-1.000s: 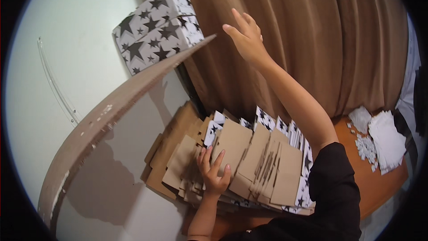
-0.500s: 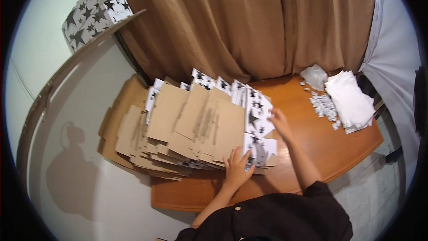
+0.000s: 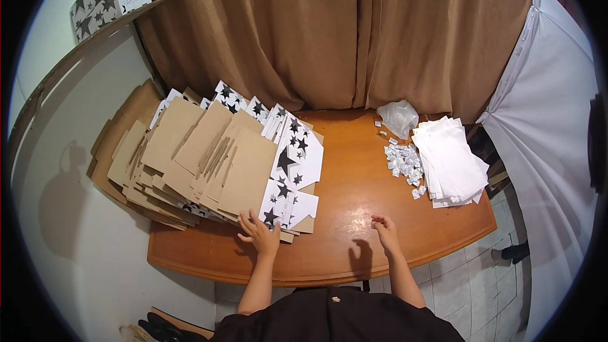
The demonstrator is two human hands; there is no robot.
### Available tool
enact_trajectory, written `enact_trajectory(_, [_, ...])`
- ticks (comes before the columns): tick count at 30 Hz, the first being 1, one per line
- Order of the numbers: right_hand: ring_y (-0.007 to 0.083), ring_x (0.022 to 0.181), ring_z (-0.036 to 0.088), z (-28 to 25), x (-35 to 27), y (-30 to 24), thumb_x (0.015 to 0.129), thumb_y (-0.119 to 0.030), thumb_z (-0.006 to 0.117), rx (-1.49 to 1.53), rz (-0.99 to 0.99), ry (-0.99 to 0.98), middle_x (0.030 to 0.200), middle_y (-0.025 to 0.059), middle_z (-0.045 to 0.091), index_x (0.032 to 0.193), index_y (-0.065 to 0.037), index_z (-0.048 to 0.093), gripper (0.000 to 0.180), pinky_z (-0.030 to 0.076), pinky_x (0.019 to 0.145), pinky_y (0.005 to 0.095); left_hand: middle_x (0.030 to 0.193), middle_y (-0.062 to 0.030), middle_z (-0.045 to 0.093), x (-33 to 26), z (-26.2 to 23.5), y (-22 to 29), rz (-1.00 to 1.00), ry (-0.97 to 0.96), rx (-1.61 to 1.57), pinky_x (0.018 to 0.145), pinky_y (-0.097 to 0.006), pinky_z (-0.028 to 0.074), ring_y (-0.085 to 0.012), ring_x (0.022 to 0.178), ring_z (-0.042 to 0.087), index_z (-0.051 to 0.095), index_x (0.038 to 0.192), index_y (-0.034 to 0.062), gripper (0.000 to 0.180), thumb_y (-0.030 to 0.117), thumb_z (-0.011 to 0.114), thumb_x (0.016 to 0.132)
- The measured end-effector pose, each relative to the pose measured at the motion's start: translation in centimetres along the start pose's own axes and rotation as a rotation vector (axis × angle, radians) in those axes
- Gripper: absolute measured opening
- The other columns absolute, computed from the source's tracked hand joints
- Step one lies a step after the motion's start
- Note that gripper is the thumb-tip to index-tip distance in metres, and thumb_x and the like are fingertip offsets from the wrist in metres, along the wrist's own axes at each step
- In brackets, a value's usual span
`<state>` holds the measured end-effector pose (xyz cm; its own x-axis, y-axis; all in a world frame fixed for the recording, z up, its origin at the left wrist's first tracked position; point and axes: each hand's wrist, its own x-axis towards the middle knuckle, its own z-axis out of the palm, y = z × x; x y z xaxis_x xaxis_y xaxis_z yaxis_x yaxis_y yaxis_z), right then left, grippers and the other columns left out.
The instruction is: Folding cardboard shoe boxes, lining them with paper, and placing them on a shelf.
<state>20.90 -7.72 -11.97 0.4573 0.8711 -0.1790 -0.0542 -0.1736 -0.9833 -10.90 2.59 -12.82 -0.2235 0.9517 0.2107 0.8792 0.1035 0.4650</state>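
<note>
A row of flat cardboard box blanks, brown on one side, leans in overlapping layers on the left half of the table. The rightmost blank shows a white face printed with black stars and has cut flaps. My left hand is at the near edge of the blanks, its fingers spread by the lower corner and gripping nothing. Over the bare wood to the right of the stack hovers my right hand. Its fingers are loosely bent, and nothing shows in them.
On the wooden table's right side are small silvery-white packets, a clear plastic bag and a pile of white sheets. Star-printed boxes stand on a shelf at upper left. A brown curtain hangs behind.
My right hand has left the star-printed blank and moved back toward me, above the table. My left hand has drawn slightly off the near edge. The whole view has shifted.
</note>
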Motion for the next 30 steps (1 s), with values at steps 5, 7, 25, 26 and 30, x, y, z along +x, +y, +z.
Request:
enact_trajectory(5, [0.0151, 0.089, 0.055, -0.1, 0.2, -0.9, 0.082, -0.011, 0.060, 0.011, -0.049, -0.043, 0.098, 0.0072, 0.060, 0.105, -0.004, 0.060, 0.024, 0.044, 0.079, 0.0277, 0.147, -0.0158, 0.016, 1.6, -0.2, 1.1, 0.030, -0.003, 0.092, 0.097, -0.069, 0.003, -0.0343, 0.138, 0.006, 0.042, 0.125, 0.0101, 0.058, 0.026, 0.069, 0.077])
enact_trajectory(7, [0.0150, 0.089, 0.055, -0.2, 0.2, -2.1, 0.082, -0.011, 0.060, 0.007, -0.053, -0.061, 0.098, 0.0070, 0.060, 0.105, -0.004, 0.060, 0.024, 0.044, 0.079, 0.0273, 0.145, -0.0150, 0.018, 1.7, -0.2, 1.4, 0.023, 0.005, 0.073, 0.097, -0.070, 0.003, -0.0343, 0.138, 0.006, 0.046, 0.119, 0.0105, 0.051, 0.024, 0.070, 0.077])
enact_trajectory(25, [0.0183, 0.095, 0.054, -9.2, 5.0, -2.6, 0.079, -0.013, 0.065, -0.041, -0.036, -0.167, 0.107, 0.0090, 0.057, 0.113, -0.003, 0.055, 0.037, 0.044, 0.082, 0.0296, 0.089, -0.0064, 0.064, 6.2, -11.0, 13.2, 0.327, 0.460, -0.924, 0.102, -0.039, 0.024, -0.0133, 0.090, 0.057, 0.033, 0.134, 0.0048, 0.054, 0.010, 0.059, 0.087])
enact_trajectory(26, [0.0206, 0.100, 0.052, -10.6, 5.8, -2.4, 0.076, -0.014, 0.067, -0.083, -0.112, -0.151, 0.112, 0.0107, 0.054, 0.117, -0.004, 0.052, 0.045, 0.044, 0.084, 0.0315, 0.090, -0.0084, 0.063, 6.2, -11.5, 14.3, 0.318, 0.448, -1.195, 0.097, -0.033, 0.034, -0.0126, 0.089, 0.056, 0.032, 0.134, 0.0044, 0.054, 0.007, 0.058, 0.087])
enact_trajectory(30, [0.0313, 0.123, 0.037, -13.5, 8.1, -5.0, 0.064, -0.024, 0.080, -0.199, -0.253, -0.296, 0.130, 0.0191, 0.037, 0.138, -0.008, 0.030, 0.090, 0.038, 0.098, 0.0403, 0.092, -0.0095, 0.061, 6.3, -11.5, 16.2, 0.335, 0.400, -1.407, 0.080, -0.023, 0.042, -0.0112, 0.084, 0.054, 0.032, 0.132, 0.0038, 0.052, 0.002, 0.057, 0.087])
